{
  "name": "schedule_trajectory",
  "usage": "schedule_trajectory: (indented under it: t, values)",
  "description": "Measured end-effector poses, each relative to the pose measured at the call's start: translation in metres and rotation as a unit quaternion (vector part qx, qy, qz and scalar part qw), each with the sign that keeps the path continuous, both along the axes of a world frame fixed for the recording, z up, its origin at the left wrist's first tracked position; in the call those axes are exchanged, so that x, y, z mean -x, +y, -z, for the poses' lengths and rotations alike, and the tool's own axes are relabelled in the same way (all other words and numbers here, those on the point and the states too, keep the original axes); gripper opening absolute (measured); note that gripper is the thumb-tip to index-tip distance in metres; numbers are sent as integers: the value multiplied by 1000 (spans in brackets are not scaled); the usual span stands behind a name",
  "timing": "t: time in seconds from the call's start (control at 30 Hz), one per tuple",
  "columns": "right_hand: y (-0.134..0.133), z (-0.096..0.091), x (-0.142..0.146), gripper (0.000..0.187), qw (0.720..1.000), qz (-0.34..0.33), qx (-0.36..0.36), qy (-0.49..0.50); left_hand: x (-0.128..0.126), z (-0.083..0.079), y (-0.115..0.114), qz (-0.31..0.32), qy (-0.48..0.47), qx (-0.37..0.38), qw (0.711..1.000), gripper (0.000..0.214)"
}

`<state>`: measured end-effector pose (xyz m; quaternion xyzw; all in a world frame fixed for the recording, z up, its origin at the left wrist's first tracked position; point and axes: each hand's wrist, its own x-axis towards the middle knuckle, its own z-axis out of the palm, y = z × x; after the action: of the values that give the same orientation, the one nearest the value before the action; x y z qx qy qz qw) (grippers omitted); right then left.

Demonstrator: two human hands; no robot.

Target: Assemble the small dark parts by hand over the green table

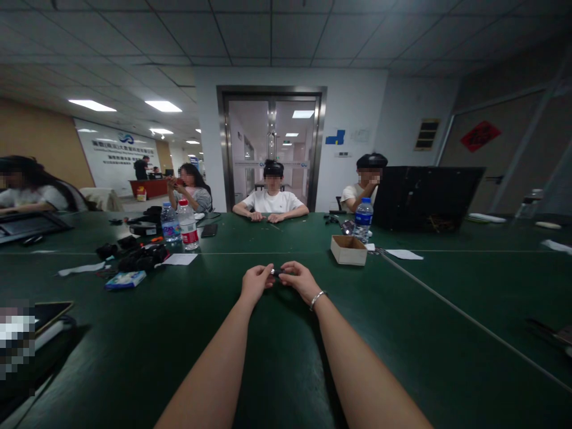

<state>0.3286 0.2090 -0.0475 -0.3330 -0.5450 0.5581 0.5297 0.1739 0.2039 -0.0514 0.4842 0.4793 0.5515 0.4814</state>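
Note:
A small black stick-like piece with a silver end [276,272] is held level between my two hands, just over the green table [286,357]. My left hand [256,285] pinches its silver end between thumb and fingers. From the other side, my right hand [304,281] closes its fingertips on the dark end; a silver bracelet [316,299] circles that wrist. The piece is too small and partly covered for its exact kind to show.
An open cardboard box [348,251] stands right of my hands, near a blue-labelled bottle [363,219] and a large black monitor [426,199]. Two bottles, a phone [209,230], black gear [142,257] and a blue packet [126,280] lie left. Several people sit around the table.

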Motion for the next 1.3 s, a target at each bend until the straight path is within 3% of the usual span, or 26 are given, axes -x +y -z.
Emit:
schedule_trajectory:
  t: [0.5,0.77,0.97,1.2,1.3]
  values:
    - [4,4,-2,38,1000,11,0,-2,3,-12,-12,47,23,-58,997,35]
    - [7,8,3,32,993,39,-66,-91,-2,-5,-6,-21,48,-33,998,30]
    - [0,8,14,30,961,101,-154,-205,-8,-7,-13,-107,144,-22,984,28]
    - [-16,-3,23,25,891,164,-276,-321,-11,-17,-29,-138,242,-25,960,27]
    - [-22,-7,24,24,880,168,-282,-343,-11,-18,-32,-142,257,-9,956,30]
